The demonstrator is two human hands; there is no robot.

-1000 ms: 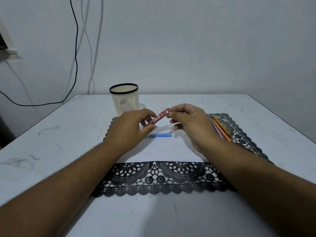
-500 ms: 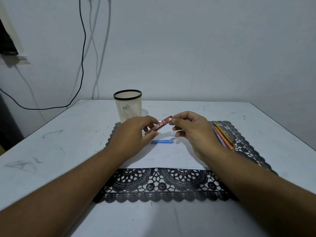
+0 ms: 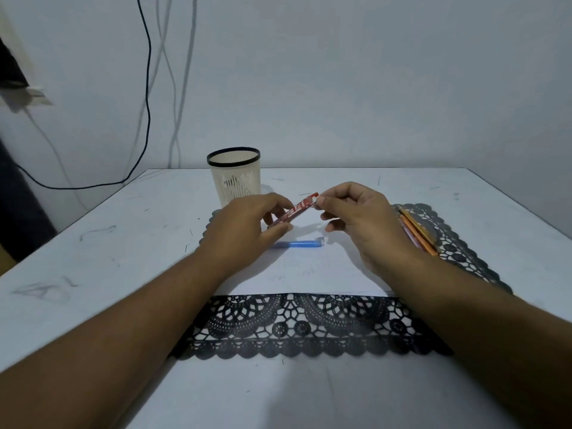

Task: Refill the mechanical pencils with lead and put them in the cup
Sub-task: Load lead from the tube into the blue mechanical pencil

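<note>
A white table [image 3: 93, 249] stands against a pale wall. On it lies a black lace mat [image 3: 294, 329], the landmark here, with a white sheet of paper [image 3: 309, 274] over its middle. A cream cup [image 3: 234, 176] with a black rim stands upright just beyond the mat's far left corner. Above the paper, the left hand [image 3: 244, 230] grips the lower end of a red lead case [image 3: 294, 210], held slanted, while the right hand [image 3: 356, 218] pinches its upper tip. A few orange pencils [image 3: 418, 232] lie on the mat's right side. A blue pencil [image 3: 300, 244] lies on the paper under the hands.
</note>
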